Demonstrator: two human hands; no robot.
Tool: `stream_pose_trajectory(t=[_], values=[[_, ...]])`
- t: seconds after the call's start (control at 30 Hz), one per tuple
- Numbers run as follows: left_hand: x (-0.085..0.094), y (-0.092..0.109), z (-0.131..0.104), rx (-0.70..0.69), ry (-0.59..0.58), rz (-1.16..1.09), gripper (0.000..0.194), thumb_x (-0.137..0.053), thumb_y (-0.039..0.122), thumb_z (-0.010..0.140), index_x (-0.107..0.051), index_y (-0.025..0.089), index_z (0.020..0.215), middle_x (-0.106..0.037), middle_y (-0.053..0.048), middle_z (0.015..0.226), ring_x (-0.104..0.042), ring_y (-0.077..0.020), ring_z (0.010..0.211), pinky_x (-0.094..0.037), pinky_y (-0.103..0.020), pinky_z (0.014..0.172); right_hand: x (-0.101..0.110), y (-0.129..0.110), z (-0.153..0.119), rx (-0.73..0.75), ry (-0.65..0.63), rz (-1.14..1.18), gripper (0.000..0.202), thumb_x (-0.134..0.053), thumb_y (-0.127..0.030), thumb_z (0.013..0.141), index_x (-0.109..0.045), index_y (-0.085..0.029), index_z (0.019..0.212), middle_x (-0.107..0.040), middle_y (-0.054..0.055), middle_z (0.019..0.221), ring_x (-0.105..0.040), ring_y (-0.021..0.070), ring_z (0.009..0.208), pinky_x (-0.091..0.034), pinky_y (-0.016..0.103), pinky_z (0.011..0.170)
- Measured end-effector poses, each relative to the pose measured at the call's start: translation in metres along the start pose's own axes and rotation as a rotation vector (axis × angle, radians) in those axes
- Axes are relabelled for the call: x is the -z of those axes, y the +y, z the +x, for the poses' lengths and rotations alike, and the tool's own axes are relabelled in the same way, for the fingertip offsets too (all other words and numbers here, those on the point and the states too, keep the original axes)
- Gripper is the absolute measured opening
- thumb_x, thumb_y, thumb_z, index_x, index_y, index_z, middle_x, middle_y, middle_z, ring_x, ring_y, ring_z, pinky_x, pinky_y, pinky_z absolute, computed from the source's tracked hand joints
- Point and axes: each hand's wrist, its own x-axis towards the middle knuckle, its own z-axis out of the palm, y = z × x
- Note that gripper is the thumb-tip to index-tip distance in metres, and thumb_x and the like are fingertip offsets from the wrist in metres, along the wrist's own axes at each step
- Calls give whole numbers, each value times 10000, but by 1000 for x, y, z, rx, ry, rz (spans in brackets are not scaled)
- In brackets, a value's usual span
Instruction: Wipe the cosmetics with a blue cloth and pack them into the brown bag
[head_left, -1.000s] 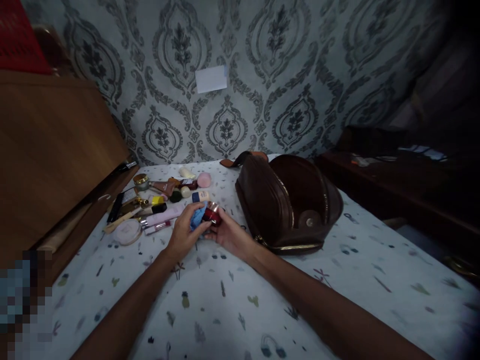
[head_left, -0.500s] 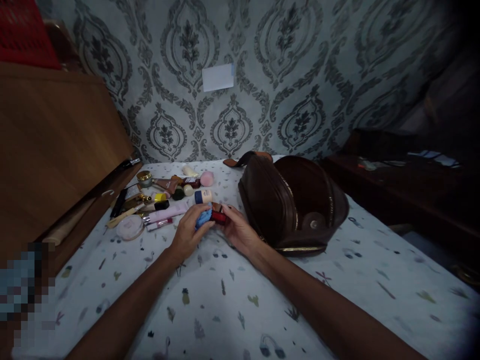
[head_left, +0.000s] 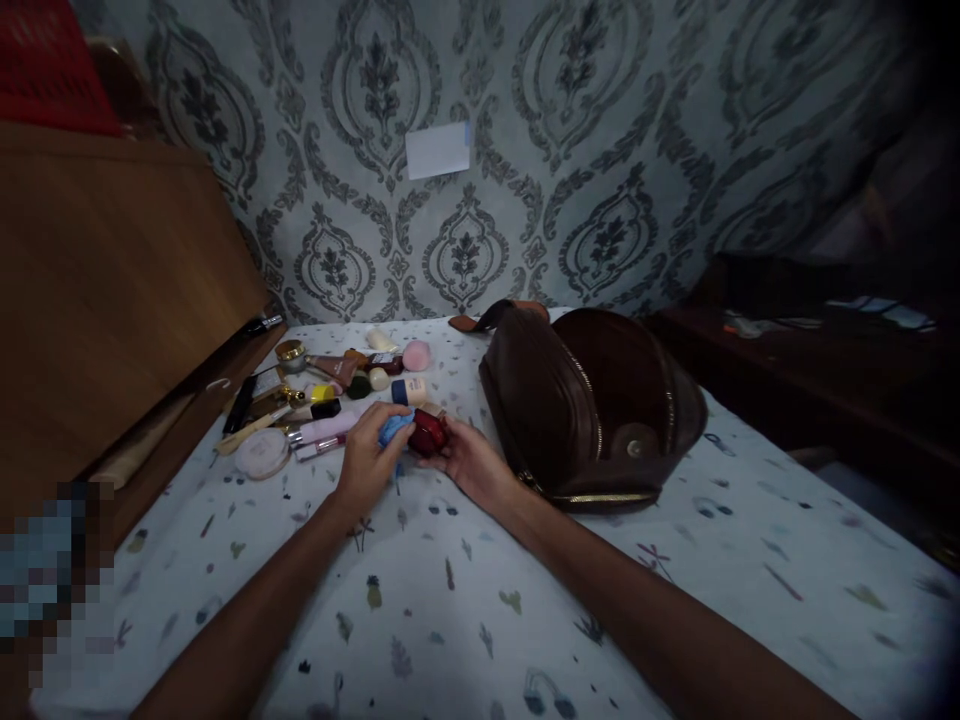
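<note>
Small red jar (head_left: 428,433) pinched in right hand (head_left: 466,462), blue cloth (head_left: 393,430) squeezed in left hand (head_left: 365,462), both low over the bed (head_left: 465,600) beside the brown bag (head_left: 592,410): might slip, roll among the makeup (head_left: 315,400).

Dim light falls on a wall (head_left: 600,130) papered in grey-green damask medallions with a small white note (head_left: 438,150) stuck to it, a brown wooden headboard (head_left: 112,290) at the left, a white sheet (head_left: 480,610) printed with tiny figures, and a dark wooden cabinet (head_left: 810,380) at the right.
</note>
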Motion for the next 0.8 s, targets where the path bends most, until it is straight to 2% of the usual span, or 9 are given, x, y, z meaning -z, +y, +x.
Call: stream_pose_trajectory(t=[0.1, 0.17, 0.33, 0.43, 0.53, 0.63, 0.7, 0.8], values=[[1, -1, 2, 26, 22, -18, 76, -610, 230, 864, -642, 206, 929, -662, -25, 902, -628, -186, 859, -488, -296, 798, 0, 2, -2, 25, -21, -77, 244, -768, -344, 771, -695, -178, 935, -733, 40, 901, -684, 188, 843, -609, 335, 715], [1, -1, 2, 23, 24, -26, 77, -603, 231, 864, -642, 204, 924, -654, -26, 895, -622, -184, 858, -486, -293, 795, -1, 3, -4, 47, -30, -130, 336, -801, -380, 729, -696, -183, 980, -723, 45, 931, -679, 197, 867, -609, 349, 732], [2, -2, 2, 22, -30, -60, 90, -575, 244, 891, -639, 196, 933, -647, -31, 903, -610, -179, 872, -471, -289, 810, -5, 0, -8, 82, -5, -299, 511, -812, -516, 660, -680, -211, 1048, -666, 43, 991, -647, 212, 909, -606, 316, 655], [3, -3, 3, 21, -106, -92, 118, -622, 288, 869, -642, 189, 930, -638, -40, 921, -603, -190, 898, -463, -300, 836, -7, 0, -9, 100, 67, -449, 523, -773, -570, 674, -643, -205, 1025, -630, 30, 919, -629, 210, 901, -593, 296, 610], [5, -5, 4, 73, -189, -154, 175, -669, 315, 831, -644, 190, 950, -639, -47, 964, -602, -207, 947, -463, -310, 865, -5, 1, -10, 132, 132, -629, 502, -718, -619, 708, -591, -208, 967, -592, 8, 828, -626, 193, 814, -561, 269, 541], [7, -8, 5, 208, -261, -226, 217, -664, 344, 829, -639, 193, 983, -650, -40, 969, -607, -206, 926, -472, -293, 820, -1, -1, -9, 139, 165, -876, 477, -591, -671, 799, -567, -212, 927, -572, -12, 721, -584, 146, 593, -475, 239, 433], [9, -11, 5, 296, -298, -264, 250, -657, 376, 827, -640, 194, 997, -653, -24, 923, -609, -190, 855, -474, -268, 748, 1, -4, -9, 114, 165, -1008, 476, -518, -676, 850, -570, -217, 964, -572, -26, 666, -516, 114, 463, -409, 227, 392], [11, -16, 7, 345, -302, -288, 259, -642, 404, 821, -654, 192, 971, -645, -6, 843, -600, -171, 784, -467, -247, 691, 0, -11, -9, 129, 96, -1116, 457, -519, -629, 877, -586, -241, 1109, -565, -47, 619, -478, 101, 415, -362, 214, 399]])
